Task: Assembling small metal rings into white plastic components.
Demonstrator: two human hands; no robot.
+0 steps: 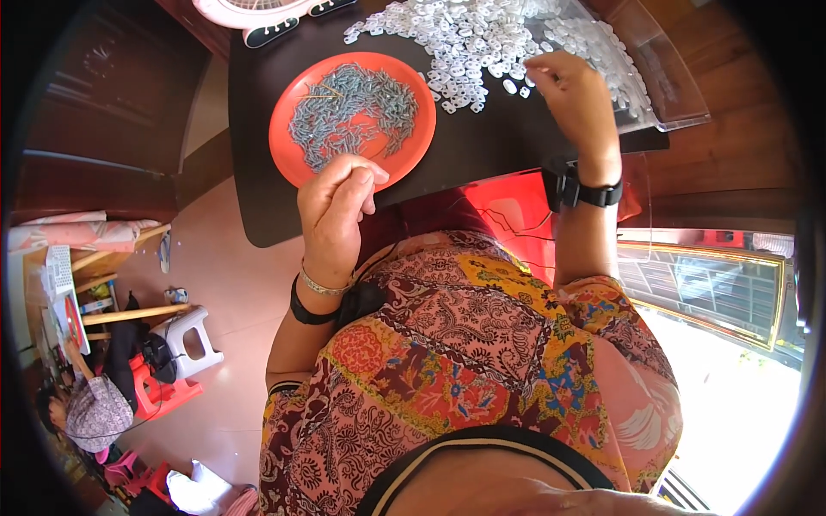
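Note:
My left hand [334, 215] is closed, with thumb and fingers pressed together, at the near rim of a round red plate [284, 150]. Whatever it may hold is hidden. Many small grey screw-like pieces [353, 107] lie spread in the plate, with a thin yellowish stick [320, 95] among them. Over the right part of the dark table, my right hand [578, 96] has its fingers bent into a pinch beside a heap of small white plastic pieces with holes [469, 56]. I cannot make out what is between its fingertips. A few loose white pieces [509, 87] lie just below them.
A clear plastic tray [680, 95] holding more white pieces stands at the table's right end. A pink-and-white fan-like object [249, 17] is at the back left. The dark table [258, 206] ends close to my body. Plastic stools [191, 344] and another person [99, 413] are at far left.

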